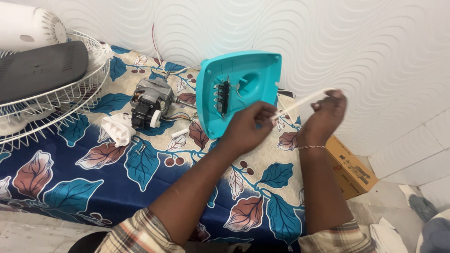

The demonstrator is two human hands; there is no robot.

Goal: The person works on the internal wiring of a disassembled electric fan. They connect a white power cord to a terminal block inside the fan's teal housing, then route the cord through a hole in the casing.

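Note:
A turquoise plastic fan housing (253,70) stands tilted on the leaf-patterned cloth, its hollow inside with a dark switch block (222,97) facing me. My left hand (248,126) is in front of its lower right edge, fingers pinched on one end of a thin white tube (300,100). My right hand (328,115) holds the tube's other end, raised near the wall. The tube stretches between both hands, blurred.
A grey fan motor (152,100) and a white plastic part (118,129) lie left of the housing, with screws (140,149) nearby. A white wire fan guard (56,98) with a dark blade sits far left. A cardboard box (351,171) stands on the floor at right.

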